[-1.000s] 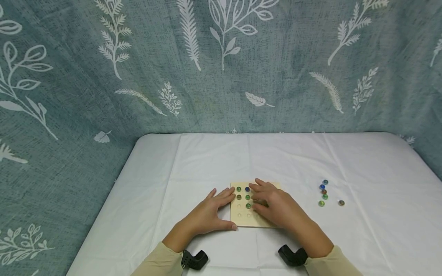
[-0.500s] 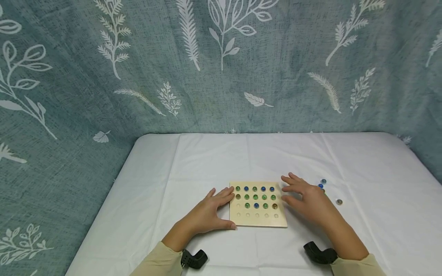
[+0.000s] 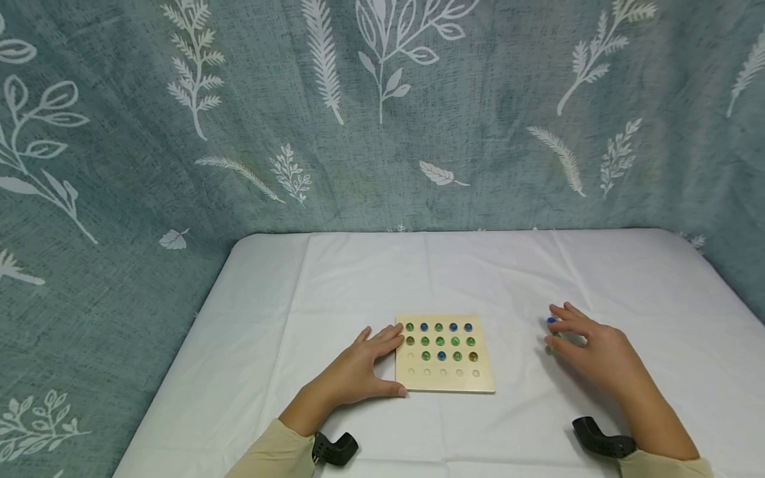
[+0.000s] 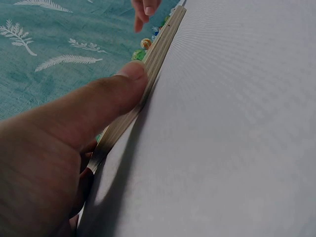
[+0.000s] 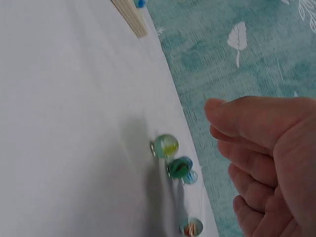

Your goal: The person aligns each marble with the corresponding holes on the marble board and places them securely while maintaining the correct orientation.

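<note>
A square wooden board [image 3: 445, 378] with rows of small hollows lies on the white cloth. Green, blue and amber marbles [image 3: 439, 341] fill its three far rows. My left hand [image 3: 382, 358] rests flat against the board's left side, thumb [image 4: 113, 91] pressed on the board edge [image 4: 158, 54]. My right hand [image 3: 576, 338] hovers to the right, over a small cluster of loose marbles [image 3: 550, 321]. In the right wrist view its fingers [image 5: 252, 143] hang loosely curled and hold nothing, just above a pale green marble [image 5: 165, 145], a dark green one [image 5: 178, 167] and another [image 5: 191, 227].
The white-covered table [image 3: 358, 279] runs back to a teal leaf-print curtain [image 3: 382, 119] that also drapes down the left side. Black wrist mounts [image 3: 335, 448] sit at the near table edge. The board's corner [image 5: 132, 19] shows far off in the right wrist view.
My right hand has left the board and swept right across the cloth to the loose marbles, uncovering the filled rows. The left hand has stayed against the board.
</note>
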### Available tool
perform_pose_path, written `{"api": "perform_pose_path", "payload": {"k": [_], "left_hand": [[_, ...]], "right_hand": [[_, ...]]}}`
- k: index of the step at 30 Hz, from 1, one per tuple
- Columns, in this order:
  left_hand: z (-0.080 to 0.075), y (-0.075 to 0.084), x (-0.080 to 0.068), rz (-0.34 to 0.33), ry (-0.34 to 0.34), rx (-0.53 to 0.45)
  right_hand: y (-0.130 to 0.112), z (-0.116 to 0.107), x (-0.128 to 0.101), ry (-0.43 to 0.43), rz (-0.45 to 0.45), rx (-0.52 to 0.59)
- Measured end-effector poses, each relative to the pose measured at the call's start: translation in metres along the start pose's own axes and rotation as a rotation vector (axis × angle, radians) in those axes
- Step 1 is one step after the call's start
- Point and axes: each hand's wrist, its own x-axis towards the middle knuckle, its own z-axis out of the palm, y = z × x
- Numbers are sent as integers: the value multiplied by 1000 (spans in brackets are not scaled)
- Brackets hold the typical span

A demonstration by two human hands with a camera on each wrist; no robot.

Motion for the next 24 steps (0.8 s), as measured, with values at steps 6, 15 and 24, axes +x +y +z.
{"api": "perform_pose_path", "payload": {"k": [6,15,24], "left_hand": [[1,0,0,2,-2,0],[1,-1,0,-1,2,8],[1,-2,-1,6,3,5]], "right_hand": [[12,-4,-4,-61,34,5],[16,1,-6,-82,41,28],[14,9,-5,-74,20,-15]]}}
